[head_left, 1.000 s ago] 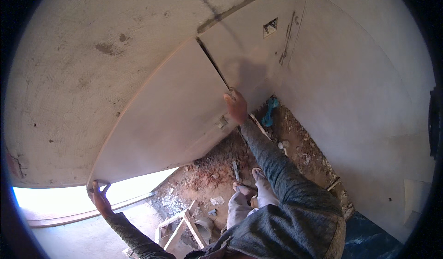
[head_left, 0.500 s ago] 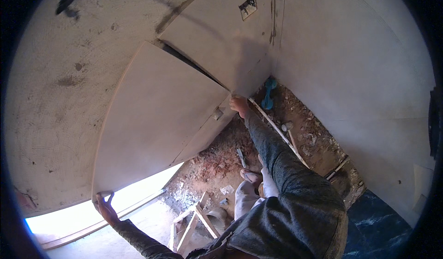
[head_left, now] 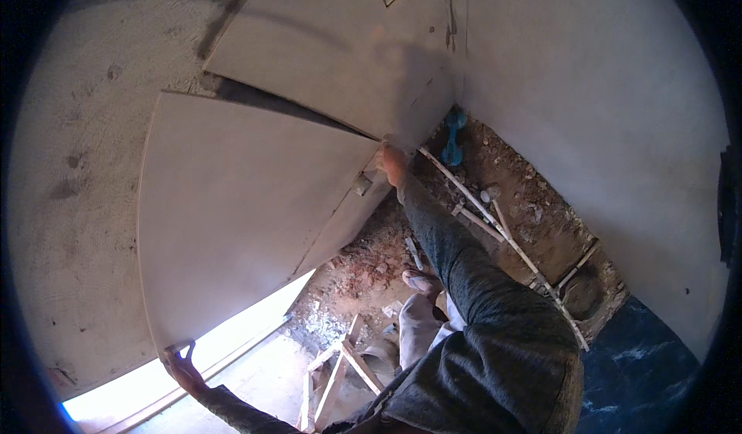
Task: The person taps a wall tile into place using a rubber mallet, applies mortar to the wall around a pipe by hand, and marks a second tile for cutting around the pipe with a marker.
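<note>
Holding a big pale panel (head_left: 232, 217) flat against the wall (head_left: 69, 163), head view only: left hand (head_left: 179, 360) curled round the panel's lower corner, right hand (head_left: 393, 163) gripping its upper right edge, finger spread unclear. Panel sits just below a second sheet (head_left: 340, 47), dark gap between. Rubble floor (head_left: 363, 272) below the panel. Looks like the positioning step; closing that gap needs an even lift.
</note>
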`<state>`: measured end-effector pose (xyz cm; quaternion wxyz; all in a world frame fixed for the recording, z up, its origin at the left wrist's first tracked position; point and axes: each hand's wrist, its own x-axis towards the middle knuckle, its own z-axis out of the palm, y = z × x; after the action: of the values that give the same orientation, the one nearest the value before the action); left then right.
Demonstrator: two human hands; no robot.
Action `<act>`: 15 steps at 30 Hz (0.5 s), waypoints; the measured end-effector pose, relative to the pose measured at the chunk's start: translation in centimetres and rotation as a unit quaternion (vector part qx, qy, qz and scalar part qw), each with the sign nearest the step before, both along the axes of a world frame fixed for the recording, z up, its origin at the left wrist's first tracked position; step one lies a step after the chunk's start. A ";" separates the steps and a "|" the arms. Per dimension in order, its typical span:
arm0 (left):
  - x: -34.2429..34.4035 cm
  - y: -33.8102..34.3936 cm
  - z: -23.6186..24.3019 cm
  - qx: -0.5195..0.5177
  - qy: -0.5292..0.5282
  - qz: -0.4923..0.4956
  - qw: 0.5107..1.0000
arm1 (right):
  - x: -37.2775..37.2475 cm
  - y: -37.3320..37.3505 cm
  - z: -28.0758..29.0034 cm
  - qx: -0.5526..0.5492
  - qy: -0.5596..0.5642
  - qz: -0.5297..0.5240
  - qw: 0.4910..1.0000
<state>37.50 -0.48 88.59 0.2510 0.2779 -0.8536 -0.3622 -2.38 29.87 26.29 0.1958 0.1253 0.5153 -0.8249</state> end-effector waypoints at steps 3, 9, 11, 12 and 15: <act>4.3 1.4 -0.3 -0.010 0.010 0.064 0.998 | 3.7 -3.6 4.7 -0.143 -0.118 -0.033 0.982; 4.5 3.6 -2.1 -0.006 0.064 0.113 0.992 | 5.8 -5.8 3.1 -0.193 -0.053 -0.048 0.979; 2.5 3.4 -1.8 -0.004 0.072 0.099 0.993 | 4.8 -6.2 -1.1 -0.105 0.121 -0.054 0.986; 1.1 3.4 -1.6 -0.007 0.078 0.084 0.993 | 3.8 -6.3 -3.2 -0.053 0.220 -0.075 0.971; -3.2 2.7 -2.2 0.000 0.094 0.042 0.995 | 1.0 -4.6 -7.0 -0.087 0.231 -0.088 0.965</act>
<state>34.27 2.22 86.40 0.3451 0.2784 -0.8136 -0.3761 -1.42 25.31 19.24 0.0085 -0.0409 0.4598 -0.8871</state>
